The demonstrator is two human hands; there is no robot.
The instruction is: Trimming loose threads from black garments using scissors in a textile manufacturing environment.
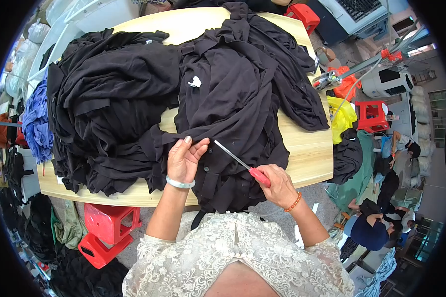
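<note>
A black shirt [228,99] with small dark buttons lies spread over the table in front of me. My left hand [186,161], with a pale bangle at the wrist, has its fingers curled in at the cloth's edge, thumb and fingertips against the fabric. In my right hand [280,185] is a red-handled tool [258,176] with a thin straight metal shaft. The shaft points up and left across the shirt, its tip a little to the right of my left fingertips. A small white tag [195,82] shows on the cloth.
A large heap of black garments [114,84] covers the left of the pale wooden table [309,153]. Blue cloth [37,119] hangs at its left edge. Red stools [109,222] stand at the lower left. Yellow bag [342,116] and metal pole [357,67] are right; people sit farther off.
</note>
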